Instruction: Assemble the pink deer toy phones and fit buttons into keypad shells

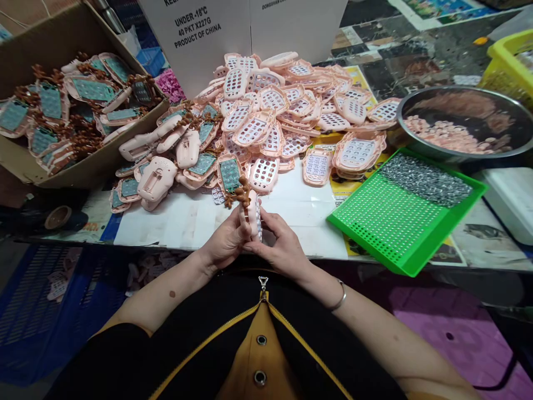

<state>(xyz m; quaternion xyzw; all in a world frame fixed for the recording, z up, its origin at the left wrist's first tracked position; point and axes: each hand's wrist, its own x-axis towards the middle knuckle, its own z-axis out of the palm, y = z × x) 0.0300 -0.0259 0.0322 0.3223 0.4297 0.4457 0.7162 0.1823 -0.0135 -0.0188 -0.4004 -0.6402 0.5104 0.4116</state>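
Observation:
Close to my body, at the table's front edge, I hold a pink toy phone casing on its side, with brown antlers sticking up from its far end. My left hand wraps its left side, and my right hand grips the right side, where a white keypad shows. Just beyond lies a pink half-shell with a green circuit board. A pile of pink front shells with white keypads spreads behind it. To the left are pink back shells, some with circuit boards.
A cardboard box of boarded shells stands at left. On the right are a green tray holding many screws, a steel bowl with small pink parts, and a yellow basket. A white carton stands behind the pile.

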